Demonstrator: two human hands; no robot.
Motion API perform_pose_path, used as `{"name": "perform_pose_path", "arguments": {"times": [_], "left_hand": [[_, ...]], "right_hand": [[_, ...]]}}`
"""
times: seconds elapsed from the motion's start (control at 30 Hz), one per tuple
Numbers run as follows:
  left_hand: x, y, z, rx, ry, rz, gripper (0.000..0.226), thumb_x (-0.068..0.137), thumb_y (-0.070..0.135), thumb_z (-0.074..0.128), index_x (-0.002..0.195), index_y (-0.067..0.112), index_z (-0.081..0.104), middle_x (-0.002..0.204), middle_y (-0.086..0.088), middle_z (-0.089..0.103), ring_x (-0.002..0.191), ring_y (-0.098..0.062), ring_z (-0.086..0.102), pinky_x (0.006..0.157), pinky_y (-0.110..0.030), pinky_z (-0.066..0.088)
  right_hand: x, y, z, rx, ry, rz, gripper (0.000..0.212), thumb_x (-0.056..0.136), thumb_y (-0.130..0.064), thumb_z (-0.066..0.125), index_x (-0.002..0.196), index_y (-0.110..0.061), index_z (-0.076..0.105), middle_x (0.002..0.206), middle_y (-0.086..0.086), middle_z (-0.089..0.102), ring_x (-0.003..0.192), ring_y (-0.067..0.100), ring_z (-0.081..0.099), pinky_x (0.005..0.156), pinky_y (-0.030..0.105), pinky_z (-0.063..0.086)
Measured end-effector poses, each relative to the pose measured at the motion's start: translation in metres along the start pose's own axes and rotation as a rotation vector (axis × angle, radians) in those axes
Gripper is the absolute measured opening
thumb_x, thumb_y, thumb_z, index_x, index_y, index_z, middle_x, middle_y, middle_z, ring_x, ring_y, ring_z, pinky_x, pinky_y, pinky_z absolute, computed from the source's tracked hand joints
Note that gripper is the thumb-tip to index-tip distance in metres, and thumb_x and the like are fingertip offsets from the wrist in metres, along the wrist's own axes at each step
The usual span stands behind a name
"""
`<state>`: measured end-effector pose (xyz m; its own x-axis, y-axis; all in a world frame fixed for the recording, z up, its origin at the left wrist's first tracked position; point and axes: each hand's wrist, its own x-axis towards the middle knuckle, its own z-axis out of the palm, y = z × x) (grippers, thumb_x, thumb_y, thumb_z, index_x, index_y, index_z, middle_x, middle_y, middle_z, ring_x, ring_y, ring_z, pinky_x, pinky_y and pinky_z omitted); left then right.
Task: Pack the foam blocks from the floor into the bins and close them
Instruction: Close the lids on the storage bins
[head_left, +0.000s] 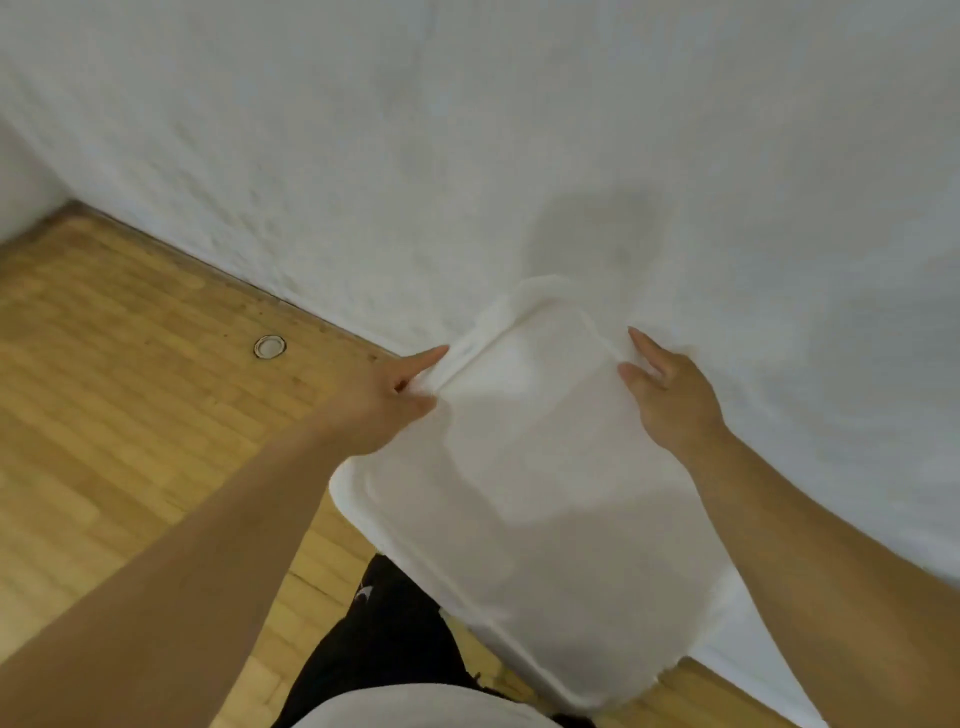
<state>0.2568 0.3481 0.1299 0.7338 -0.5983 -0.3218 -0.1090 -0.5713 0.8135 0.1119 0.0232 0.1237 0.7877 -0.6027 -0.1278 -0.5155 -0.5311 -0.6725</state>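
While both bare forearms reach forward and down from the bottom corners of the view, the two hands meet the far end of a white bin lid (524, 467), which lies flat on a white bin against the white wall (467, 130). The left hand (379, 400) sits at the lid's left far corner, its index finger pointing straight out along the rim while the other fingers (415, 402) curl in and pinch the lid's raised edge. The right hand (670, 400) rests on the right far edge, palm down, its fingers (641, 343) apart and stretched toward the wall, pressing on the rim rather than clamped around anything. The lid covers the bin's top wholly, so the bin's contents are hidden and no foam blocks can be seen. The picture is soft with motion blur, and the white lid blends with the wall, so its far outline is hard to trace.

The bin stands on a wooden parquet floor (130, 389), right at the foot of the wall. A small round metal fitting (269, 346) is set in the floor to the left, well apart from the bin. Below the lid's near edge, the person's dark trouser leg (384, 639) shows, close beside the bin.
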Motion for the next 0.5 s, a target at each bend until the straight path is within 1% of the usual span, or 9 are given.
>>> {"name": "perform_pose_path", "arguments": {"times": [0.03,0.07,0.1,0.17,0.23,0.27,0.33,0.43,0.5], "left_hand": [[0.010,-0.024,-0.003,0.005,0.032,-0.055,0.056,0.100,0.035,0.061,0.142,0.063,0.039,0.134,0.010,0.062,0.114,-0.018,0.062,0.091,-0.033,0.053],[0.020,-0.046,-0.007,0.020,0.068,-0.104,0.054,0.101,0.035,0.058,0.146,0.059,0.038,0.139,0.011,0.058,0.117,-0.015,0.059,0.091,-0.027,0.049],[0.030,-0.068,-0.009,0.040,0.094,-0.146,0.054,0.103,0.035,0.055,0.148,0.056,0.037,0.142,0.011,0.055,0.120,-0.015,0.057,0.091,-0.024,0.045],[0.055,-0.109,-0.011,0.059,0.107,-0.219,0.053,0.104,0.035,0.051,0.152,0.052,0.033,0.149,0.010,0.051,0.123,-0.017,0.055,0.094,-0.024,0.043],[0.090,-0.144,-0.013,0.061,0.097,-0.303,0.053,0.106,0.036,0.048,0.152,0.053,0.031,0.150,0.009,0.049,0.122,-0.020,0.056,0.089,-0.024,0.043],[0.112,-0.160,-0.012,0.061,0.088,-0.352,0.052,0.106,0.036,0.046,0.152,0.053,0.030,0.149,0.008,0.050,0.121,-0.021,0.056,0.086,-0.025,0.042],[0.154,-0.187,-0.005,0.049,0.055,-0.427,0.052,0.107,0.036,0.044,0.153,0.054,0.029,0.145,0.007,0.053,0.112,-0.022,0.059,0.083,-0.026,0.044],[0.204,-0.227,0.019,0.023,-0.036,-0.490,0.054,0.107,0.036,0.043,0.152,0.057,0.024,0.130,0.006,0.056,0.088,-0.014,0.058,0.080,-0.031,0.051],[0.234,-0.257,0.041,0.035,-0.077,-0.520,0.056,0.107,0.034,0.043,0.152,0.059,0.020,0.123,0.006,0.056,0.080,-0.007,0.054,0.077,-0.030,0.048]], "right_hand": [[0.014,-0.004,0.029,-0.054,-0.023,0.005,0.050,0.099,-0.051,0.052,0.148,-0.046,0.044,0.140,0.008,0.053,0.131,0.030,0.051,0.111,0.035,0.038],[0.027,-0.006,0.057,-0.101,-0.059,0.014,0.052,0.097,-0.056,0.050,0.148,-0.048,0.042,0.137,0.010,0.054,0.127,0.033,0.052,0.110,0.044,0.041],[0.042,-0.005,0.087,-0.139,-0.110,0.020,0.055,0.095,-0.060,0.048,0.148,-0.048,0.040,0.135,0.012,0.055,0.126,0.035,0.053,0.108,0.049,0.043],[0.071,-0.004,0.138,-0.222,-0.180,0.023,0.059,0.095,-0.061,0.046,0.150,-0.044,0.040,0.136,0.016,0.055,0.126,0.038,0.053,0.107,0.051,0.044],[0.104,-0.009,0.177,-0.335,-0.196,0.050,0.054,0.100,-0.054,0.046,0.152,-0.040,0.039,0.137,0.021,0.053,0.125,0.043,0.050,0.106,0.052,0.042],[0.124,-0.011,0.195,-0.405,-0.205,0.067,0.052,0.102,-0.052,0.045,0.152,-0.042,0.039,0.136,0.022,0.051,0.125,0.045,0.049,0.106,0.053,0.041],[0.166,-0.006,0.225,-0.513,-0.237,0.082,0.050,0.101,-0.054,0.042,0.150,-0.045,0.037,0.133,0.023,0.051,0.123,0.045,0.048,0.103,0.055,0.042],[0.217,0.027,0.270,-0.612,-0.314,0.115,0.048,0.102,-0.055,0.040,0.149,-0.046,0.036,0.132,0.023,0.050,0.122,0.046,0.047,0.102,0.054,0.042],[0.244,0.056,0.302,-0.644,-0.360,0.139,0.048,0.103,-0.054,0.039,0.150,-0.046,0.035,0.134,0.024,0.048,0.122,0.046,0.046,0.101,0.053,0.040]]}}
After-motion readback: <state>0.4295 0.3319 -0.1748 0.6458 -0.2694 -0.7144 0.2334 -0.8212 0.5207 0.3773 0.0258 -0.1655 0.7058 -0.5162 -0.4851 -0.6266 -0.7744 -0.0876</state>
